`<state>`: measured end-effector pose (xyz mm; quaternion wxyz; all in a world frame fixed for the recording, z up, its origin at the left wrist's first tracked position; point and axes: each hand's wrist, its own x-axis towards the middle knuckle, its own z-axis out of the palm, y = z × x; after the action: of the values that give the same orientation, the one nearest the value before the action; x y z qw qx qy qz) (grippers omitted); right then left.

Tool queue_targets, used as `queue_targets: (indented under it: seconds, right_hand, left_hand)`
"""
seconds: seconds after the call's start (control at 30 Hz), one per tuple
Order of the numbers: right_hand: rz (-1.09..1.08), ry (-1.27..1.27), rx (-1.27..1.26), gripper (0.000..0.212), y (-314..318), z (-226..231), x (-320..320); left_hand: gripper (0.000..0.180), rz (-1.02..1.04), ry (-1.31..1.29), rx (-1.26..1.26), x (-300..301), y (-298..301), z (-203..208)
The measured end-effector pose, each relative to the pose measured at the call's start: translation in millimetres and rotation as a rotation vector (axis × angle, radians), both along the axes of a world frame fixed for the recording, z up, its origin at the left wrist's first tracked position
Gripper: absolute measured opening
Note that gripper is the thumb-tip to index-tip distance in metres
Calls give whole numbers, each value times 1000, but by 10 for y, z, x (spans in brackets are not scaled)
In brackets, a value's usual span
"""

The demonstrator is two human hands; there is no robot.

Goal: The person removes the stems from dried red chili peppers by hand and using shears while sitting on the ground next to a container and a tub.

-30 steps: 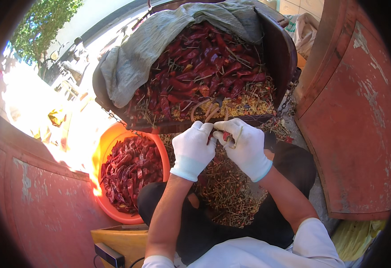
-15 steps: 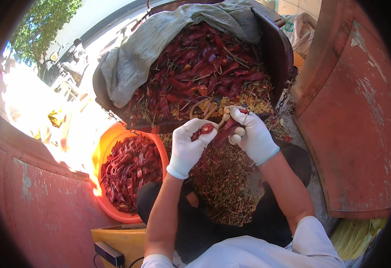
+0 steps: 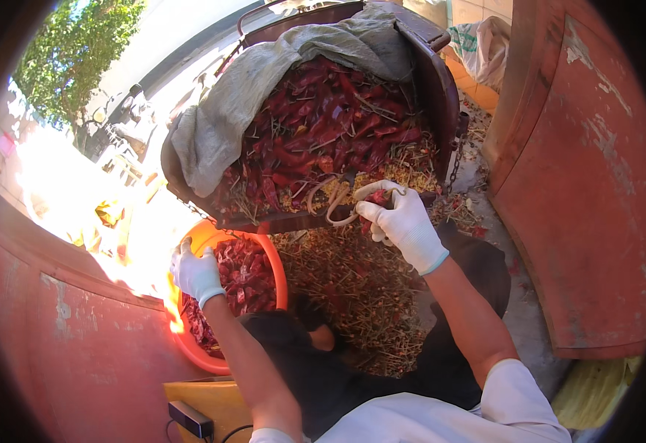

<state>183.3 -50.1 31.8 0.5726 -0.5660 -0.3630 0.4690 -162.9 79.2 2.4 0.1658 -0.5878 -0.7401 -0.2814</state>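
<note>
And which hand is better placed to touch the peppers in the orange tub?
Probably the left hand: it is at the orange tub. The right hand is farther away and holds a red pepper.

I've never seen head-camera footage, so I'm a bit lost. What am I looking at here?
No machine here: a camera worn on a person's head looks down at their own hands, and its wide lens bends straight edges. The right hand holds a red pepper; the left hand is at the orange tub of dark red peppers, though whether it holds anything is unclear. Both wear white gloves. Ahead, a dark red container bears a pepper heap, partly covered by a grey cloth. Below it lie many dry stems.
</note>
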Motion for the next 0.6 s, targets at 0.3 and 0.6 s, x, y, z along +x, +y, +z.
queue_targets:
  seconds: [0.3,0.6]
  right_hand:
    - [87,-111,42,22,38,-198,-39]
    - [-15,-891,234,39,33,-397,-45]
  left_hand:
    - [34,-1157,-980,-347,1604,-694,195]
    - [35,-1229,-605,-271,1885,-734,115]
